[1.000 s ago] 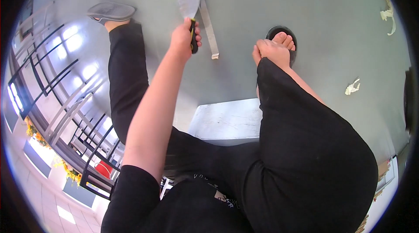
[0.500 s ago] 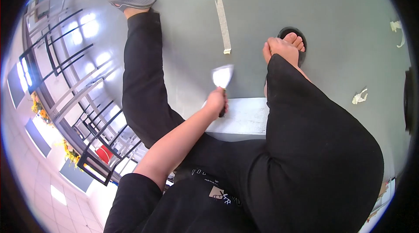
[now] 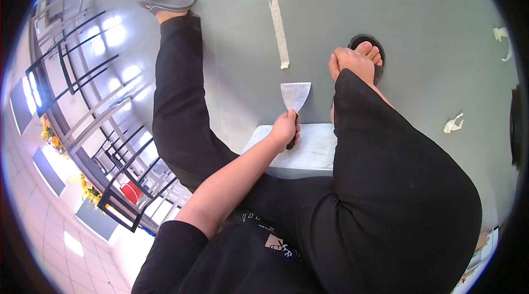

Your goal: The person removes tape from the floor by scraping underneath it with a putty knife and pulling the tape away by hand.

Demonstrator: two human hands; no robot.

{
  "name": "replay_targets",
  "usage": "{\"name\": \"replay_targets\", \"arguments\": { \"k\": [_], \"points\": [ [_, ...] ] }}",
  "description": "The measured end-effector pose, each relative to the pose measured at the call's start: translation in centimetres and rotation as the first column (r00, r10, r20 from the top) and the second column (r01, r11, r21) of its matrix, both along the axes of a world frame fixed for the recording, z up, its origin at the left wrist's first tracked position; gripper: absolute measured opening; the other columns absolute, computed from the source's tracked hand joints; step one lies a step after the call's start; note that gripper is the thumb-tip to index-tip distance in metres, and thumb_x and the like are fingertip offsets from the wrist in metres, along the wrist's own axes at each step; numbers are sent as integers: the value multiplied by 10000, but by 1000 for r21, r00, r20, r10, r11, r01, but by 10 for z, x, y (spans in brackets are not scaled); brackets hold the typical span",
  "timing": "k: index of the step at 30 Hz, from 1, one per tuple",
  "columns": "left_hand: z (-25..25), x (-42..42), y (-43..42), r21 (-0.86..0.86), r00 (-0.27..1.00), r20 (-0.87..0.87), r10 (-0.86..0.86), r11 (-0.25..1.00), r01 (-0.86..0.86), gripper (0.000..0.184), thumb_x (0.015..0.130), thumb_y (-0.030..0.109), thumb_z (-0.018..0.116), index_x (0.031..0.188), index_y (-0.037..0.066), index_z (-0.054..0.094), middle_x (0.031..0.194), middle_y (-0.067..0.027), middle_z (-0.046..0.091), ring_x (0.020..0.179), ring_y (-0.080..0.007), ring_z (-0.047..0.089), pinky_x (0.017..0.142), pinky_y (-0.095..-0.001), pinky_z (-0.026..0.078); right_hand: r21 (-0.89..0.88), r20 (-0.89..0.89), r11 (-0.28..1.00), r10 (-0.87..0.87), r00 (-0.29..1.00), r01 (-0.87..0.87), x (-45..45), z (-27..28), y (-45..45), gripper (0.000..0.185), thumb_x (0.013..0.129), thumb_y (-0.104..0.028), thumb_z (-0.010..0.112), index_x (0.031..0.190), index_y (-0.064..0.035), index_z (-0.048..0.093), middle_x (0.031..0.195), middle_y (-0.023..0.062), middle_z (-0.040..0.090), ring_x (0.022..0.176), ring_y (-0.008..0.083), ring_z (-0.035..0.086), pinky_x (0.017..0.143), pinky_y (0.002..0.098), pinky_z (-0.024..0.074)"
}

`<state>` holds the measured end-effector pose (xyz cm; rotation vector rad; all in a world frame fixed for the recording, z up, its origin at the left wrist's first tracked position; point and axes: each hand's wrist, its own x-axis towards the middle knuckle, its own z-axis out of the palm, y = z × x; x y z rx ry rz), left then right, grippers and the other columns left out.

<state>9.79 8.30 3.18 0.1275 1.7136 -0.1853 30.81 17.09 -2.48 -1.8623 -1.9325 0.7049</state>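
A scraper (image 3: 296, 93) with a wide metal blade and dark handle is in my left hand (image 3: 284, 130), whose fingers are wrapped around the handle. Its blade points away from me over the grey floor. Below that hand is a white flat-topped block (image 3: 311, 145), between my legs. My right hand (image 3: 351, 63) appears curled at my bent right knee, overlapping the view of the foot in a black slipper (image 3: 361, 39). Whatever lies inside its fingers is hidden. Ahead of the scraper, a strip of beige tape (image 3: 279, 30) runs along the floor.
Torn tape scraps (image 3: 454, 123) lie on the floor at the right. My left foot wears a grey slipper (image 3: 167, 0). Metal frames (image 3: 71, 68) and a red object (image 3: 131, 191) stand at the left. A dark round-edged object (image 3: 516, 126) is at the far right.
My left hand has moved a little to the right with the scraper. The blade, blurred and tilted before, now shows clearly. My right hand has stayed by the knee.
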Motion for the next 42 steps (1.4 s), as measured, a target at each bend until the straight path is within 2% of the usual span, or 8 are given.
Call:
{"name": "replay_targets", "arguments": {
  "k": [15,17,27,29,37,39,40,42],
  "points": [
    [-18,-12,12,194,992,43,-122,975,111,423,1040,422,287,919,60,470,693,-39,483,517,-176,476,474,-357,453,-1,74,1000,5,997,-5,-1,-5,-2,202,819,-201,617,694,-65,536,673,100,618,650,286,640,590,406,497],
    [-17,-3,46,55,995,17,94,994,-95,421,1040,429,283,899,73,458,699,-40,484,521,-165,467,488,-334,463,-7,92,1000,17,996,-17,0,0,0,200,819,-201,617,697,-65,538,673,99,618,650,288,641,591,408,498],
    [-22,-17,10,193,981,11,-194,963,188,455,1039,443,271,915,56,478,690,-40,485,533,-168,489,469,-351,450,-1,82,1000,19,996,-19,0,-2,0,197,813,-205,620,692,-70,543,659,96,612,642,288,641,585,409,498],
    [-16,-5,49,58,995,-17,98,994,-97,448,1034,452,287,889,66,463,689,-38,483,514,-162,474,476,-336,451,-2,106,1000,21,994,-21,1,5,2,196,814,-205,619,694,-70,544,661,96,613,644,287,641,585,410,498],
    [0,-1,-6,-28,1000,14,1,1000,-1,450,1039,432,265,889,61,472,664,-46,464,498,-183,472,449,-359,433,1,74,1000,6,997,-6,-1,-1,0,207,813,-206,619,681,-67,540,666,95,616,644,284,639,585,413,497],
    [-38,-22,10,238,977,24,-210,951,198,463,1037,455,249,897,70,464,662,-38,458,510,-177,460,467,-357,432,27,57,1000,0,998,-2,-1,-5,-2,204,818,-206,614,691,-65,538,668,94,616,647,284,639,586,418,493],
    [-21,-5,49,63,988,-26,154,986,-152,475,1033,479,251,891,75,456,665,-35,460,525,-171,457,484,-355,434,25,65,1000,6,998,-8,0,-3,-2,204,818,-206,614,691,-65,538,668,94,616,647,284,639,586,418,493],
    [-16,1,49,94,989,-32,144,986,-140,474,1028,487,265,885,77,452,664,-37,457,524,-170,452,482,-345,438,-11,115,999,37,993,-36,0,0,0,201,819,-199,612,692,-62,537,667,97,616,647,288,638,586,422,490]
  ]
}}
